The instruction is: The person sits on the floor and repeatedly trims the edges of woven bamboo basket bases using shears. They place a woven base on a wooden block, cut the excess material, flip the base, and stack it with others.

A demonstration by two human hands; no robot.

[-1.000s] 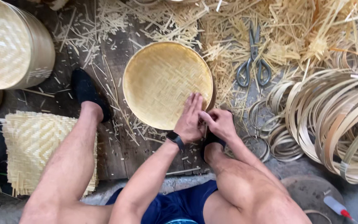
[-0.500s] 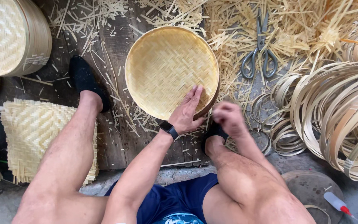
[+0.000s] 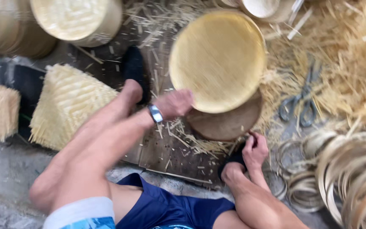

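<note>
My left hand (image 3: pixel 175 104), with a watch on its wrist, grips the near-left rim of a round woven bamboo tray (image 3: pixel 219 59) and holds it tilted above the ground. Under the tray's near edge lies a round dark wooden block (image 3: pixel 227 125). My right hand (image 3: pixel 255 149) rests low beside that block, against my black shoe (image 3: pixel 234 159). Its fingers are curled, and blur hides whether anything is in them.
Metal scissors (image 3: pixel 301 104) lie on bamboo shavings (image 3: pixel 344 55) to the right. Coiled bamboo strips (image 3: pixel 344 169) pile up at the lower right. Square woven mats (image 3: pixel 66 104) lie at the left, and finished round trays (image 3: pixel 77 17) stand at the top left. My other shoe (image 3: pixel 134 68) is near the mats.
The tray, flat on the block before, is now lifted and tilted by my left hand. My right hand has left the rim and dropped to my shoe. The view has shifted.
</note>
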